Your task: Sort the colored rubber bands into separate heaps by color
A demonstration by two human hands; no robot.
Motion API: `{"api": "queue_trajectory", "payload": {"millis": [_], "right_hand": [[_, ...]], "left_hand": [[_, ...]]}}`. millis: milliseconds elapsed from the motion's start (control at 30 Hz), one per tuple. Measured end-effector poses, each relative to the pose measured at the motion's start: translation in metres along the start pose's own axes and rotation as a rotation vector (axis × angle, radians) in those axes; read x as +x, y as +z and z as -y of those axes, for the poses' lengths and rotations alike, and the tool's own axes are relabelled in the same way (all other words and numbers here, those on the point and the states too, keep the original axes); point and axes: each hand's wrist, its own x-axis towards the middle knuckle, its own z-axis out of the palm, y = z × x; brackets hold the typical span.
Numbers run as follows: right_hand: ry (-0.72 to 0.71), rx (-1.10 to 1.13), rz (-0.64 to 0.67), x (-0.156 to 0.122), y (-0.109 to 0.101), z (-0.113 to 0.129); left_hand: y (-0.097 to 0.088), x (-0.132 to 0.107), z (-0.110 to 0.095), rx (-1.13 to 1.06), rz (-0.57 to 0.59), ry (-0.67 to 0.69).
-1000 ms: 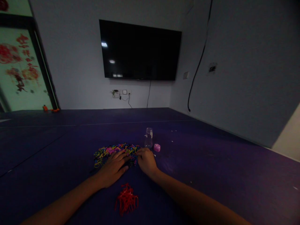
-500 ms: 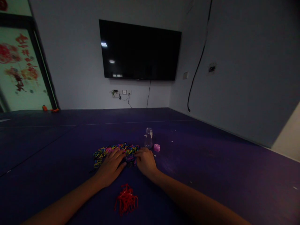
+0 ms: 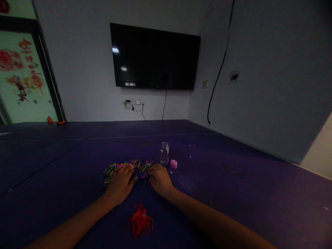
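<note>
A heap of mixed-colour rubber bands (image 3: 114, 168) lies on the dark purple table (image 3: 233, 180). My left hand (image 3: 119, 183) rests flat on the heap's near side, fingers stretched out over the bands. My right hand (image 3: 159, 179) sits at the heap's right end with its fingers curled down onto the bands; what they pinch is too small to see. A separate small pile of red rubber bands (image 3: 140, 221) lies nearer to me, between my forearms.
A small clear bottle (image 3: 164, 152) stands just beyond my right hand, with a pink cap (image 3: 173, 163) beside it on the table. A black TV (image 3: 155, 57) hangs on the far wall above a socket with cables. A wall runs along the table's right side.
My left hand has slid a little left and back toward me across the heap. My right hand has shifted slightly toward me. The bottle, cap and red pile stay put.
</note>
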Motion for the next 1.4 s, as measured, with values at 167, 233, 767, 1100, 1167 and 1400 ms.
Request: {"api": "queue_trajectory", "payload": {"millis": [167, 233, 767, 1100, 1167, 1400], "right_hand": [[-0.124, 0.02, 0.008, 0.002, 0.005, -0.003], [-0.199, 0.04, 0.012, 0.003, 0.006, -0.003], [-0.219, 0.125, -0.031, 0.004, 0.015, -0.008], [-0.19, 0.077, 0.035, 0.004, 0.011, -0.004], [-0.189, 0.073, 0.036, 0.003, 0.01, -0.004], [-0.189, 0.101, 0.025, 0.004, 0.009, -0.004]], "left_hand": [[0.0, 0.0, 0.001, -0.038, 0.015, 0.063], [-0.003, 0.0, -0.002, -0.094, 0.087, 0.15], [-0.005, 0.0, -0.003, -0.177, 0.133, 0.153], [-0.008, 0.002, -0.004, -0.177, 0.224, 0.181], [-0.01, 0.002, -0.005, -0.175, 0.224, 0.19], [-0.007, 0.003, -0.003, -0.17, 0.223, 0.226]]}}
